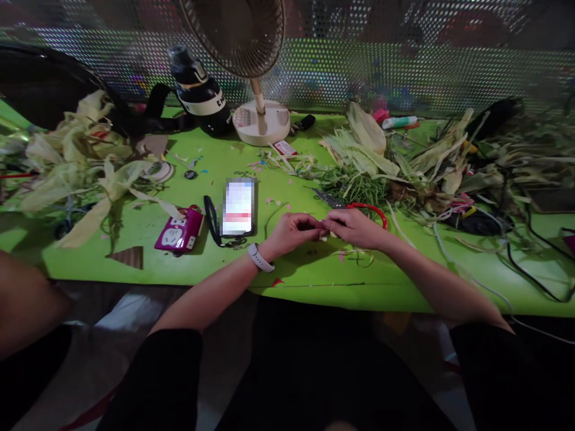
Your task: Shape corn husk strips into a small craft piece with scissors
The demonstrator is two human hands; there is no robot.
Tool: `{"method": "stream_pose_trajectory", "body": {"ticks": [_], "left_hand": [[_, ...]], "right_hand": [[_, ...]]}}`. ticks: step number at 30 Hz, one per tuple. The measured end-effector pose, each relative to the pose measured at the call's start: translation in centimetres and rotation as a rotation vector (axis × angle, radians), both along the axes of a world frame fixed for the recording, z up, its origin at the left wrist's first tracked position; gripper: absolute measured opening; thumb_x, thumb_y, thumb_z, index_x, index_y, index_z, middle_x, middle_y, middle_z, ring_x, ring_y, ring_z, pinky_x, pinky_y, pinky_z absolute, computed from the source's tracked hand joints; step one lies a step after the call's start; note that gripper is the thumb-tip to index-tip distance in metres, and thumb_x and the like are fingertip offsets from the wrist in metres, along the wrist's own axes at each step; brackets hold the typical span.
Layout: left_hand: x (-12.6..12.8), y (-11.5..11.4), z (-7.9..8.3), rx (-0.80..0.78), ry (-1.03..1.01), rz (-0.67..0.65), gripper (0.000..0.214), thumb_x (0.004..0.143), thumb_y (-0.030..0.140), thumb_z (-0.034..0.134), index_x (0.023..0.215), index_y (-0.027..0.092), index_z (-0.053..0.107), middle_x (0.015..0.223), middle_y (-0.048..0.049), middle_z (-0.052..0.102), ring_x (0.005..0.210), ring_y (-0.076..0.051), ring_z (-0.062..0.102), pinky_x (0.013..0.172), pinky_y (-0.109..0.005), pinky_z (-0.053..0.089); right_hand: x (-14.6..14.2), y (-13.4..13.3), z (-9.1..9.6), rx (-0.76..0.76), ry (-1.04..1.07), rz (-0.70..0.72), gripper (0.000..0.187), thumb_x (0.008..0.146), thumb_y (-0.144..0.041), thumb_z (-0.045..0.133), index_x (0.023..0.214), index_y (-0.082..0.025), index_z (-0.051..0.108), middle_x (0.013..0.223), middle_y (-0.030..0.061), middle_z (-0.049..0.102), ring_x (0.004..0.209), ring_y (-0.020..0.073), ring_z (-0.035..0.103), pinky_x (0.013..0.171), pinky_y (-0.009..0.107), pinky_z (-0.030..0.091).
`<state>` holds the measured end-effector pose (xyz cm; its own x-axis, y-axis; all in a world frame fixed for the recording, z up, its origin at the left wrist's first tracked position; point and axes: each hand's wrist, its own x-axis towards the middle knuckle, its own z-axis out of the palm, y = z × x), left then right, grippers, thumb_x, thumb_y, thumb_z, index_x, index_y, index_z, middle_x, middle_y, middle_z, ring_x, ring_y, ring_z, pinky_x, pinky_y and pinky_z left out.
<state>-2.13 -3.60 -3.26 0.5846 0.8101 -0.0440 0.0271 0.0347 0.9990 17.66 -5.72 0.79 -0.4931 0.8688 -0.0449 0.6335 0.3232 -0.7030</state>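
My left hand (291,232), with a pale watch band (261,257) on its wrist, is closed in a pinch over the green table. Its fingertips meet those of my right hand (353,228), which is pinched too. Something small and whitish shows just under the joined fingertips, too small to name. Beside my right hand lie scissors (367,209) with red handles, their blades pointing to the back left. A phone (238,206) with a lit screen lies left of my hands, and a purple power adapter (178,232) is farther left.
Dried corn husks (76,149) are heaped at left, with more husks (359,137) and green strands at right. A fan (263,120) and a black bottle (200,96) stand at the back. Cables (510,257) run along the right. Another person's arm (27,299) shows at far left.
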Motion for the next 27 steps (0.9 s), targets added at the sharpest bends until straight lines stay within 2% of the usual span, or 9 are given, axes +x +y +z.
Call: {"method": "stream_pose_trajectory", "body": {"ticks": [7, 14, 18, 21, 24, 27], "left_hand": [[0.2, 0.0, 0.0, -0.035, -0.004, -0.012, 0.028, 0.067, 0.035, 0.081, 0.081, 0.013, 0.070, 0.076, -0.0043, 0.075, 0.065, -0.010, 0.067, 0.066, -0.023, 0.057], [0.2, 0.1, -0.4, -0.061, -0.025, 0.033, 0.031, 0.066, 0.037, 0.081, 0.076, 0.014, 0.063, 0.065, -0.0001, 0.070, 0.061, -0.011, 0.067, 0.062, -0.022, 0.056], [0.2, 0.1, -0.4, -0.009, -0.040, 0.051, 0.028, 0.069, 0.036, 0.079, 0.077, 0.014, 0.064, 0.066, -0.0012, 0.071, 0.061, -0.011, 0.067, 0.062, -0.022, 0.056], [0.2, -0.1, -0.2, 0.067, -0.019, -0.003, 0.026, 0.070, 0.036, 0.079, 0.070, 0.014, 0.064, 0.066, -0.0021, 0.072, 0.061, -0.010, 0.067, 0.062, -0.022, 0.056], [0.1, -0.4, 0.2, 0.048, -0.054, -0.024, 0.024, 0.074, 0.036, 0.076, 0.076, 0.014, 0.068, 0.072, -0.0038, 0.074, 0.064, -0.011, 0.068, 0.066, -0.023, 0.058], [0.0, -0.6, 0.7, 0.007, -0.082, -0.012, 0.026, 0.077, 0.037, 0.074, 0.085, 0.012, 0.070, 0.076, -0.0055, 0.075, 0.067, -0.011, 0.070, 0.071, -0.025, 0.060]], "right_hand": [[0.3, -0.1, 0.2, 0.225, -0.062, -0.026, 0.035, 0.099, -0.041, 0.039, 0.077, -0.018, 0.054, 0.070, 0.0021, 0.056, 0.063, 0.0127, 0.046, 0.062, 0.026, 0.034], [-1.2, -1.0, -0.8, 0.406, -0.264, 0.039, 0.045, 0.103, -0.043, 0.027, 0.087, -0.016, 0.059, 0.077, 0.0072, 0.058, 0.065, 0.0160, 0.048, 0.057, 0.028, 0.029], [-1.2, -1.2, -1.0, 0.428, -0.274, 0.064, 0.047, 0.103, -0.043, 0.025, 0.087, -0.016, 0.060, 0.076, 0.0072, 0.059, 0.065, 0.0156, 0.048, 0.056, 0.028, 0.030], [-1.1, -1.1, -0.8, 0.425, -0.164, 0.064, 0.045, 0.103, -0.044, 0.029, 0.086, -0.017, 0.060, 0.076, 0.0062, 0.060, 0.065, 0.0149, 0.050, 0.058, 0.028, 0.035], [-0.5, -0.7, -0.2, 0.418, -0.028, -0.012, 0.037, 0.103, -0.039, 0.034, 0.091, -0.017, 0.062, 0.082, 0.0067, 0.064, 0.072, 0.0152, 0.057, 0.066, 0.028, 0.043], [0.8, -0.2, 0.4, 0.416, -0.062, -0.011, 0.029, 0.100, -0.032, 0.039, 0.101, -0.017, 0.064, 0.092, 0.0101, 0.067, 0.082, 0.0189, 0.062, 0.074, 0.032, 0.048]]}}
